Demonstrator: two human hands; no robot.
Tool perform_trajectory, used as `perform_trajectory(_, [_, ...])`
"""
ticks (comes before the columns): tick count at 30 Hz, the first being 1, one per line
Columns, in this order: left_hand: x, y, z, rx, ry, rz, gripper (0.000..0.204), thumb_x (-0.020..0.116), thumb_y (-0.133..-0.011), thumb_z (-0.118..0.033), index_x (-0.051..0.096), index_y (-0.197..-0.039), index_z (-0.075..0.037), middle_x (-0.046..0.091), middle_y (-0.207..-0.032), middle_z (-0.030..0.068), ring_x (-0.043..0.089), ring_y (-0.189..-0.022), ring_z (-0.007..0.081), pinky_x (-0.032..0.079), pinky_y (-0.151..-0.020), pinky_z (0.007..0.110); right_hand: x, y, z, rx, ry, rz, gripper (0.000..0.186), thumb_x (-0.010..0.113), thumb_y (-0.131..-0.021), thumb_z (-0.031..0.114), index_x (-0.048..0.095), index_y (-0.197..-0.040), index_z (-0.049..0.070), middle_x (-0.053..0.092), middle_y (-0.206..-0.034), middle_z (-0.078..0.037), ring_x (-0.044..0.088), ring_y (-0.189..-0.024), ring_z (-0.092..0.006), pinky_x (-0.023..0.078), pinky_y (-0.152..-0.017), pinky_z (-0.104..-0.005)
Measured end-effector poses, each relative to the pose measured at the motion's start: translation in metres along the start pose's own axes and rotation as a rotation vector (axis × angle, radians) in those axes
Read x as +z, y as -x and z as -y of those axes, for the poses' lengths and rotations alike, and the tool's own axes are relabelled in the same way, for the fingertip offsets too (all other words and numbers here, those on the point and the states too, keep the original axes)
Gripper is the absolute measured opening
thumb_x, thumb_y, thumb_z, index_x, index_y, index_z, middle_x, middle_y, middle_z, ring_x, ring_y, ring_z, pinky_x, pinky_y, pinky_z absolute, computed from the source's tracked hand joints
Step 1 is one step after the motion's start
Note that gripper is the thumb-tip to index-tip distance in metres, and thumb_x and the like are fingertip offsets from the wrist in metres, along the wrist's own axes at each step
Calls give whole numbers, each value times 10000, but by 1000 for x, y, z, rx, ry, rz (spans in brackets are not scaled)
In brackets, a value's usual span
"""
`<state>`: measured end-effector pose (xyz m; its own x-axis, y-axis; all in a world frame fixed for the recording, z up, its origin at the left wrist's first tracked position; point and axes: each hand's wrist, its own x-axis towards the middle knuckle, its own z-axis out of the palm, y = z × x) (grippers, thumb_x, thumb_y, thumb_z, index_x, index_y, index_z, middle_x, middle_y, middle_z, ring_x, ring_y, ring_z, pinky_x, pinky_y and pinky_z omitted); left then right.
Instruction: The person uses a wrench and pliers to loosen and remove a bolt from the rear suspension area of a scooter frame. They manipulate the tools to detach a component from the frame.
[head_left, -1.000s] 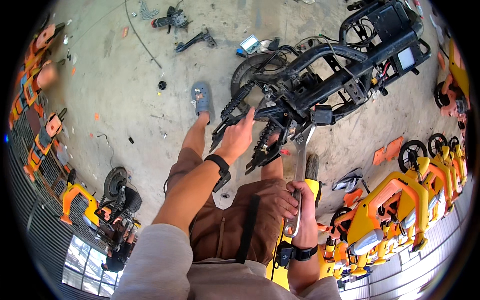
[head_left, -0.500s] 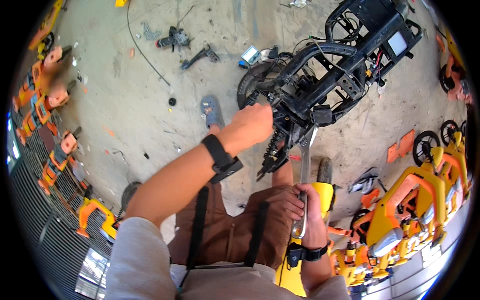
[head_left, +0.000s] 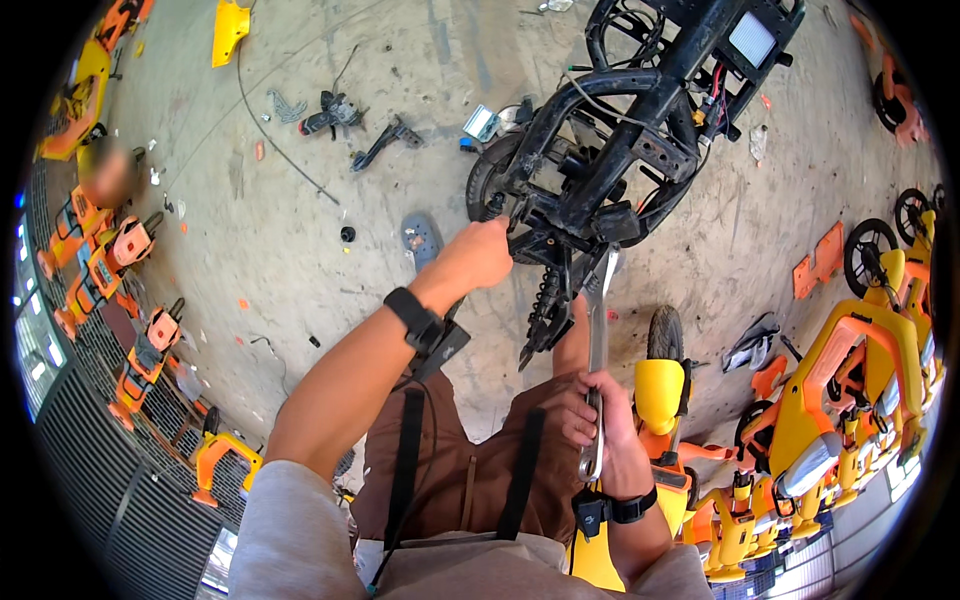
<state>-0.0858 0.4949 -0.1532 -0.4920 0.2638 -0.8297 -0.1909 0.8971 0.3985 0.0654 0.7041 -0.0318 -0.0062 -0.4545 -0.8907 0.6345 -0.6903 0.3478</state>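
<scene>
A black motorbike frame (head_left: pixel 660 120) with a wheel (head_left: pixel 482 175) and spring shocks (head_left: pixel 543 305) lies ahead of me at the upper right. My left hand (head_left: pixel 480 250) is curled closed at the frame's near end, beside the left shock's top; what its fingers hold is hidden. My right hand (head_left: pixel 603 412) grips a long steel wrench (head_left: pixel 598 340) by its ring end, against my right thigh. The wrench's far end meets the frame below a black box. My foot in a blue clog (head_left: pixel 420 240) is partly behind my left arm.
Yellow-orange bikes (head_left: pixel 840 370) line the right, one beside my right leg (head_left: pixel 660 395); more (head_left: pixel 130 250) stand left. A yellow panel (head_left: pixel 230 30), tools (head_left: pixel 335 115), a black bracket (head_left: pixel 385 145), cables and an orange panel (head_left: pixel 818 260) lie on the concrete floor (head_left: pixel 250 200).
My left hand has turned and curled, its index finger no longer extended. The frame sits higher and farther left in view as the view shifted. My right hand still holds the wrench.
</scene>
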Motion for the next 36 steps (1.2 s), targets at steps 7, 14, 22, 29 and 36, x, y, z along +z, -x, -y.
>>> perform_trajectory(7, [-22, -6, -38, -70, -151, 218, 404, 532, -787, -28, 503, -1171, 96, 633, -930, 318, 625, -903, 442, 500, -783, 504, 0, -4, 0, 18, -4, 21, 228, 510, -900, 256, 402, -738, 136, 312, -485, 37, 277, -344, -92, 241, -317, -245])
perform_trajectory(14, [16, 17, -37, -164, -24, -80, 433, 512, -834, -26, 442, -1252, 61, 649, -993, 291, 641, -941, 432, 527, -810, 483, 9, -8, -6, -25, 26, -52, 231, 522, -886, 254, 403, -722, 142, 303, -473, 39, 278, -338, -97, 238, -318, -247])
perform_trajectory(22, [68, 25, 9, -64, -22, -255, 727, 598, -759, -47, 305, -1424, -63, 655, -845, 253, 653, -725, 418, 531, -658, 498, 15, -8, -4, 11, 18, -54, 224, 489, -881, 241, 389, -703, 147, 295, -466, 36, 265, -328, -99, 238, -313, -249])
perform_trajectory(29, [121, 17, 50, 95, -169, -577, 821, 602, -762, 4, 258, -1490, -156, 614, -735, 158, 612, -564, 350, 500, -502, 428, 26, -9, -4, 22, -18, -107, 213, 480, -886, 218, 395, -708, 138, 305, -467, 32, 267, -323, -101, 234, -309, -249])
perform_trajectory(36, [144, 1, 65, 80, -299, -739, 840, 609, -725, -29, 306, -1483, -224, 550, -579, 88, 597, -480, 288, 486, -449, 410, 31, -13, -10, -3, 1, -119, 224, 495, -870, 213, 383, -692, 139, 302, -473, 29, 276, -332, -105, 233, -312, -254])
